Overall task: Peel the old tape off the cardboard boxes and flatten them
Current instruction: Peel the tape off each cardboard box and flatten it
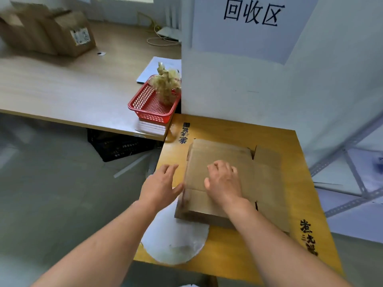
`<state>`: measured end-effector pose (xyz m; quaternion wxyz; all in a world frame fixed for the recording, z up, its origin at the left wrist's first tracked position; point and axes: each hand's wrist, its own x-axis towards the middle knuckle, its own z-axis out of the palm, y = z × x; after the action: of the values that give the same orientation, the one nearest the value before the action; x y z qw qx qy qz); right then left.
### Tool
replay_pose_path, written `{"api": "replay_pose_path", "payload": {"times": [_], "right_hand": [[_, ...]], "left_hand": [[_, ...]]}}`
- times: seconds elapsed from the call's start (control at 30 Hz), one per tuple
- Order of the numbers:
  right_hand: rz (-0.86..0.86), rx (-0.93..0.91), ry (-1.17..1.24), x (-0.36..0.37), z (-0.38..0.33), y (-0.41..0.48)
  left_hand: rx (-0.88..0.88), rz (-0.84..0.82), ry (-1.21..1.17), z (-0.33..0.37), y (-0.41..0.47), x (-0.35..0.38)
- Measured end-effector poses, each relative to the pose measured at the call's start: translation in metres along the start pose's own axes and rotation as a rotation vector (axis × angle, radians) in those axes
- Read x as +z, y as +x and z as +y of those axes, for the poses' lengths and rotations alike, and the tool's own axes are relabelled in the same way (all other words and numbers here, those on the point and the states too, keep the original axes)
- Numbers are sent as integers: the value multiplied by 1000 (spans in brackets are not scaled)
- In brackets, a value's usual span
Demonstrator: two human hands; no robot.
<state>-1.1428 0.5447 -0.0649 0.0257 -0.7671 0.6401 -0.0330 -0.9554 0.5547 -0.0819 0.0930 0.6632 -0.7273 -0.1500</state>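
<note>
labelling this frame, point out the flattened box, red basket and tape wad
flattened box (pixel 267 179), head view, bare panel at right
red basket (pixel 151 117), head view, front mesh wall
tape wad (pixel 166 85), head view, its middle
</note>
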Motion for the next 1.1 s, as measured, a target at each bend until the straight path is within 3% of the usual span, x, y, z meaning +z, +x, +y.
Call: {"api": "replay_pose_path", "payload": {"times": [0.27, 0.63, 0.9, 1.1], "right_hand": [[90, -296, 29, -3, -192, 3], [4, -632, 63, 23, -419, 21], [-35, -746, 35, 26, -515, 73], [-45, -774, 65, 34, -578, 157]], "left_hand": [[-260, 151, 67, -163, -93, -69], [-701, 231, 107, -353, -197, -132], [-803, 275, 65, -429, -195, -159], [-834, 297, 92, -496, -138, -191]]}}
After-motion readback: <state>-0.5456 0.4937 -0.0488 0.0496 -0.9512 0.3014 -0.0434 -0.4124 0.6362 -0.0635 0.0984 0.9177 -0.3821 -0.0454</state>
